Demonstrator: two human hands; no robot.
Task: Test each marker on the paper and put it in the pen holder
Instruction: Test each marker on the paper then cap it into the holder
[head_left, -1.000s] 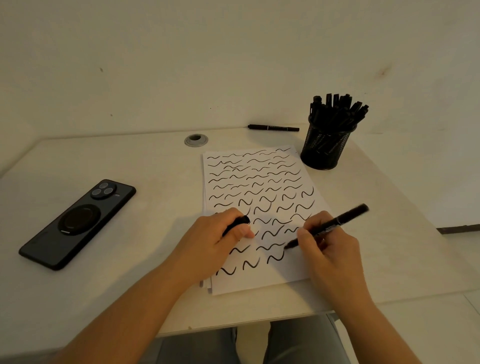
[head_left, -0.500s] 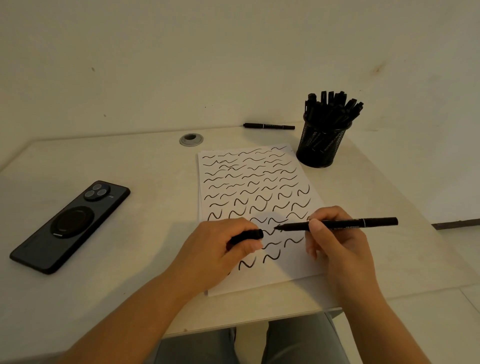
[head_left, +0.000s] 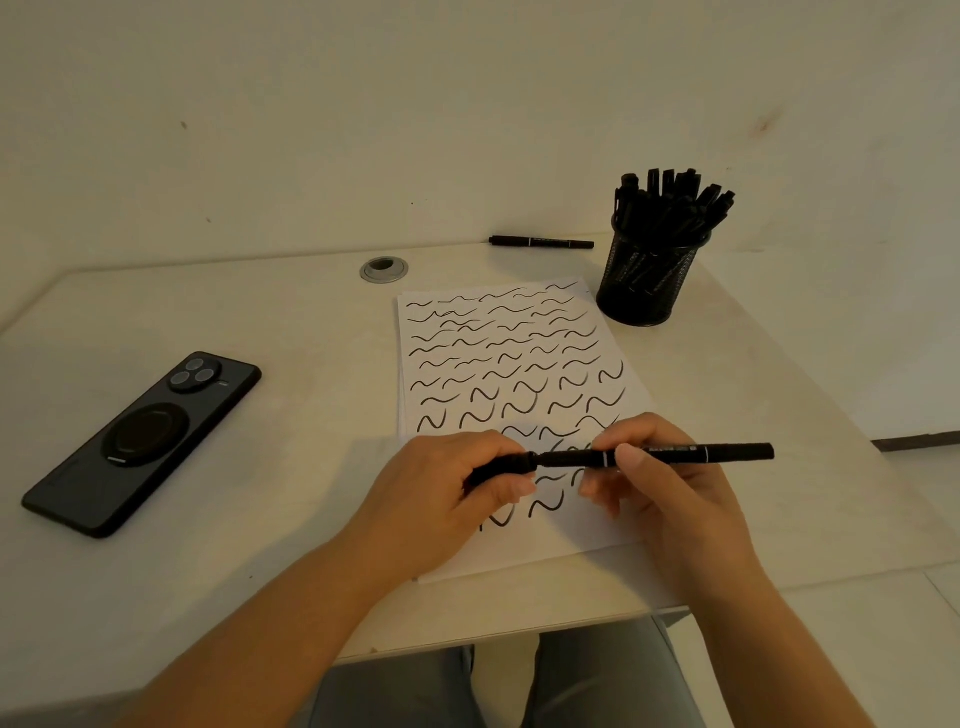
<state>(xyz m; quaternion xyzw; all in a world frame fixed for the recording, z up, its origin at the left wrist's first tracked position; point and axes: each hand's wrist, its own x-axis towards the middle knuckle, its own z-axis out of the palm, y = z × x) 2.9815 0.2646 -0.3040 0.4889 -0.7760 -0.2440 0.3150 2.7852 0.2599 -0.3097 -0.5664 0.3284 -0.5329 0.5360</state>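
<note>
A white paper (head_left: 524, 551) covered in black wavy test strokes lies mid-table. Above its lower part my right hand (head_left: 670, 499) holds a black marker (head_left: 717, 453) level, tip pointing left. My left hand (head_left: 441, 499) grips the marker's black cap (head_left: 506, 466), which meets the marker's tip end. A black mesh pen holder (head_left: 647, 283) stuffed with several black markers stands at the paper's far right corner. One more black marker (head_left: 540, 242) lies by the wall behind the paper.
A black phone (head_left: 140, 441) lies face down on the left of the table. A round metal cable grommet (head_left: 384, 269) sits near the back edge. The table's near edge runs just below my wrists; my knees show beneath it.
My right hand lifted the marker off the paper, turned it level and brought its tip leftward into the cap held by my left hand.
</note>
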